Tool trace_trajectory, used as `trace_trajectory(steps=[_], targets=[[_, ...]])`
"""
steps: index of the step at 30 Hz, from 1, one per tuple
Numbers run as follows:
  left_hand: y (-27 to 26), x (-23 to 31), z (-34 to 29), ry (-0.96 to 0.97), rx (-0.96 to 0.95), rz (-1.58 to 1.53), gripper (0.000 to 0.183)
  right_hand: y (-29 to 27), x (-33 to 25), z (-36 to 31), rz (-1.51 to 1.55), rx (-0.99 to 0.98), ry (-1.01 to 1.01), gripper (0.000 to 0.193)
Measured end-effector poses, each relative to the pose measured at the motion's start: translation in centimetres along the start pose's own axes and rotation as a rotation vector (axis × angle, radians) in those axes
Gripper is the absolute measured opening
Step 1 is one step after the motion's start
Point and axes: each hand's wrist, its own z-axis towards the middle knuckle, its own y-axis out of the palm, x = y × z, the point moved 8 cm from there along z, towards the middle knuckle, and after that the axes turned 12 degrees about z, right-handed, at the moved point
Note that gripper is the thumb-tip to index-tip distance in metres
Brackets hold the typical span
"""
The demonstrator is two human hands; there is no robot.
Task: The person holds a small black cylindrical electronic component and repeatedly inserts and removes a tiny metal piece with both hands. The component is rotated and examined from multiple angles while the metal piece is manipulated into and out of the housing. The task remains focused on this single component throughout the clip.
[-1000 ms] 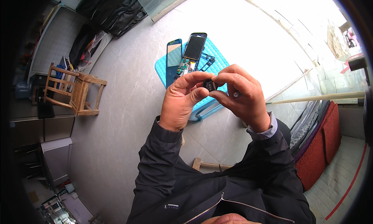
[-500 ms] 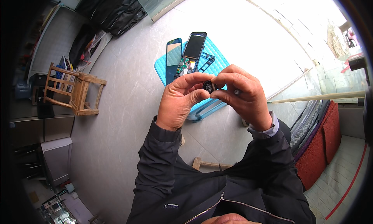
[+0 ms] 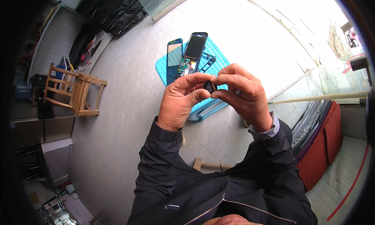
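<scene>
Between my two hands is a small round black part [image 3: 210,87], whose exact kind I cannot make out. My left hand [image 3: 182,95] pinches it from the left with thumb and forefinger. From the right, the thumb and fingertips of my right hand [image 3: 244,93] grip its other edge. Beyond the hands, an opened handheld device [image 3: 195,46] with a dark screen and a bare green circuit board [image 3: 187,66] lies on a blue plastic stool [image 3: 162,67]. To its left rests a dark glossy panel [image 3: 175,61]; to its right, a thin black frame piece [image 3: 208,62].
A wooden chair [image 3: 82,90] stands on the grey tiled floor [image 3: 117,139] at the left. Rolled or folded mats, the outer one red [image 3: 322,147], lean at the right. A wooden stool edge [image 3: 211,165] shows just in front of my body.
The small black part has turned slightly between my fingers, so its face looks different. Both hands stay in nearly the same place.
</scene>
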Motion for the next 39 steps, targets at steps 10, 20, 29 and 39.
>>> trace_trajectory(steps=[10,20,29,39], targets=[[0.0,0.2,0.0,0.019,-0.003,-0.02,0.04,0.1,0.3,-0.3,0.042,0.007,-0.023,0.043],[0.4,1.1,-0.1,0.117,-0.034,-0.02,0.041,-0.1,-0.4,0.1,0.055,0.017,-0.006,0.036],[0.3,1.7,-0.4,0.22,-0.022,0.016,0.043,-0.1,-1.1,0.2,0.021,0.014,-0.045,0.035],[0.3,1.7,-0.5,0.26,-0.021,0.041,0.044,-0.1,-1.6,0.0,-0.071,0.032,-0.102,0.034]])
